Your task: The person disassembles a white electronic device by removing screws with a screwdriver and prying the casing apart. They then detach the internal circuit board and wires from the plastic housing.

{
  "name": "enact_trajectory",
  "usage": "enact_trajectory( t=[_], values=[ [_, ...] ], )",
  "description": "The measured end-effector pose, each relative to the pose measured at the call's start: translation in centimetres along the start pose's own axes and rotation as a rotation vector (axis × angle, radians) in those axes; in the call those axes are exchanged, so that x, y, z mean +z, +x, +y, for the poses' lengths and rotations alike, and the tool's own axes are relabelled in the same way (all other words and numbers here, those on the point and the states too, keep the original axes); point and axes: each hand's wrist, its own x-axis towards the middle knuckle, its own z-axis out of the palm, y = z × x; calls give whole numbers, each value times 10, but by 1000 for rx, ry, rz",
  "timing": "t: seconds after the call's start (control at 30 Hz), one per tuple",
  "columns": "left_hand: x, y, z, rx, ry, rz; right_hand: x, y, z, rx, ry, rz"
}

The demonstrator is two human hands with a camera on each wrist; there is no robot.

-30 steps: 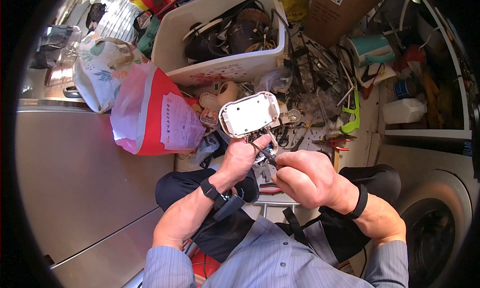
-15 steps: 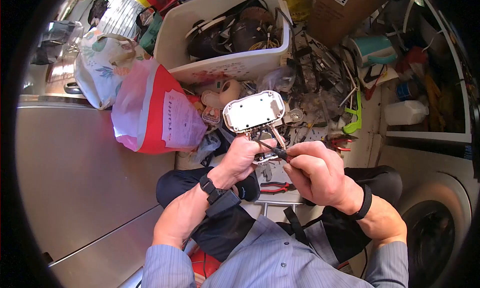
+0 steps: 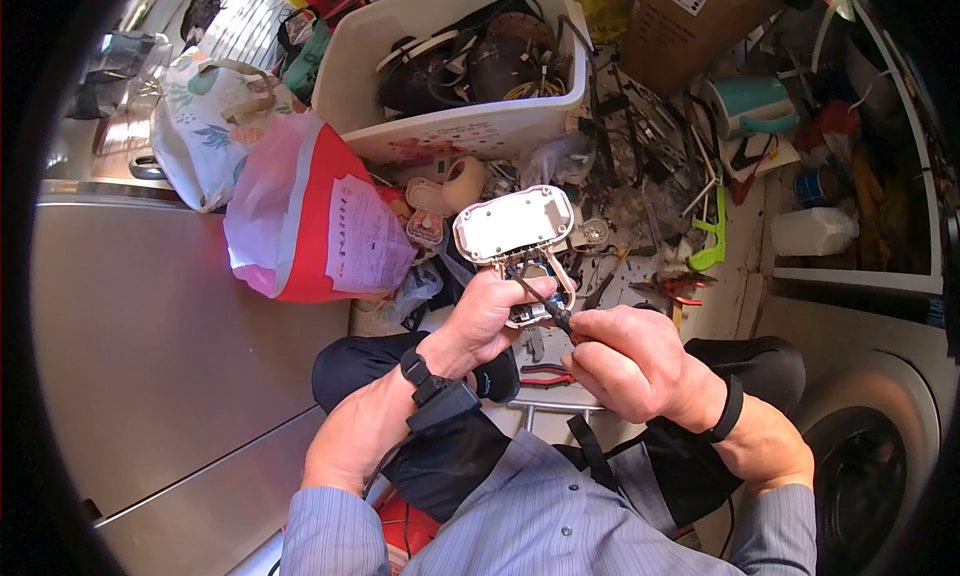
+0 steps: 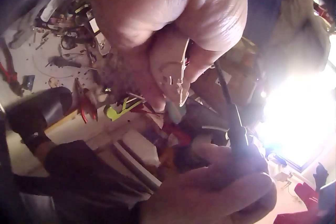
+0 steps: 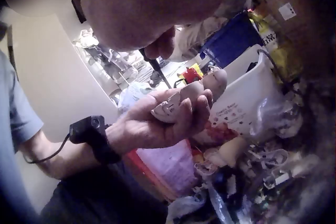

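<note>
My left hand [image 3: 482, 321] grips an opened white plastic casing [image 3: 512, 226], its thumb lying across the lower half. The wide, pale upper section faces up; below it, small electronic parts show between the casing's sides. My right hand [image 3: 635, 364] holds a screwdriver [image 3: 556, 314] by its dark handle, the thin shaft slanting up-left to the casing beside the left thumb. In the left wrist view, the screwdriver's shaft [image 4: 222, 82] passes close beside the left fingers, which hide much of the casing. From the right wrist, the casing [image 5: 170, 108] appears cradled in the left palm.
Red-handled pliers [image 3: 546, 376] lie between the knees. Ahead stands a white bin [image 3: 450, 131] of dark appliance parts, with a red and white bag [image 3: 340, 216] at its left. Cables, scraps and a green tool [image 3: 712, 241] litter the floor. A washing machine [image 3: 860, 376] stands at right.
The casing and left hand have shifted slightly right. My right hand first moved right with the screwdriver, then came down a little; both grips are kept.
</note>
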Motion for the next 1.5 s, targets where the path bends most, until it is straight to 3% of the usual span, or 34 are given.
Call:
enact_trajectory(
  t=[0.17,0.23,0.4,0.5,0.6,0.7,0.8,0.93,1.0,1.1,1.2,1.27,1.3,1.4,1.5],
  values=[
    [-4,-1,0,-47,-4,-39,-3,0,-6,54,-17,-21],
    [-2,-4,2,-53,-9,-38,-2,-1,-6,129,-18,87],
    [1,-12,5,-43,58,-145,-12,-1,-11,481,89,163],
    [4,-18,7,-91,26,-114,-13,-4,-8,518,100,180],
    [3,-21,0,-143,-19,-93,-13,-8,-6,714,262,274],
    [1,-23,-7,-247,-12,-23,-14,-17,-2,578,129,137],
    [-5,-20,-17,-223,38,-53,-22,-13,0,475,81,-35],
    [-5,-21,-21,-200,167,24,-14,-8,1,303,28,-23],
    [-5,-19,-23,-180,195,45,-10,-8,3,304,-13,16],
    [-15,-14,-35,-135,303,72,-13,-4,7,347,-86,-79],
    [-15,-10,-40,20,480,144,-21,-2,7,338,-110,-159],
    [-8,-7,-33,-20,611,206,-11,-4,9,322,-126,-110],
    [-1,-9,-27,-133,434,210,-7,-4,12,299,-141,-64],
    [4,-6,-27,99,642,198,-7,4,14,269,-88,33],
    [0,-2,-17,-5,474,190,-1,-2,13,297,-53,107]
  ],
)
